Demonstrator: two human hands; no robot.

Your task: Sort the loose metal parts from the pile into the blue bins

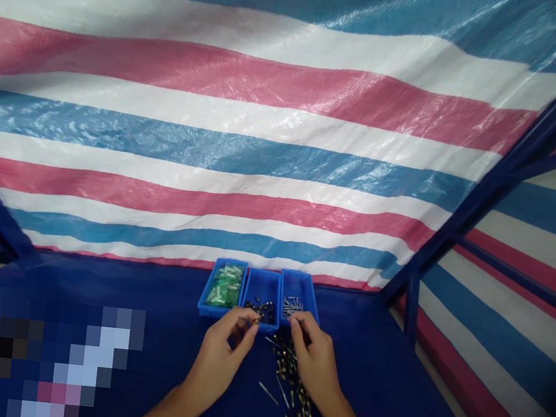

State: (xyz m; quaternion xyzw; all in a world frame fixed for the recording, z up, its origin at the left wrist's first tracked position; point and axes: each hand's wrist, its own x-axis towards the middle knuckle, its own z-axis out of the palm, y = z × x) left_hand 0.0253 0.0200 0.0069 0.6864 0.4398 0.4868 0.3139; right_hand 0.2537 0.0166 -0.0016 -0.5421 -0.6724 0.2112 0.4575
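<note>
My left hand (225, 344) pinches a small dark, brassy piece (256, 322) between thumb and fingertips, just in front of the middle blue bin (265, 282). Similar small dark pieces (264, 309) lie in that bin. At the front of the right blue bin (298, 280), my right hand (314, 350) has its thumb and index finger drawn together; what is between them, if anything, is too small to make out. Thin silver nail-like pins (292, 305) lie in this bin. A loose pile of pins with brassy heads (287, 367) spreads on the table between my hands.
The left blue bin (204, 306) holds green and clear packets (228, 285). A single silver pin (268, 393) lies apart on the dark blue table (127, 286). Behind stands a striped tarp (209, 205), with blue frame bars (487, 183) at the sides. A pixelated patch covers the lower left.
</note>
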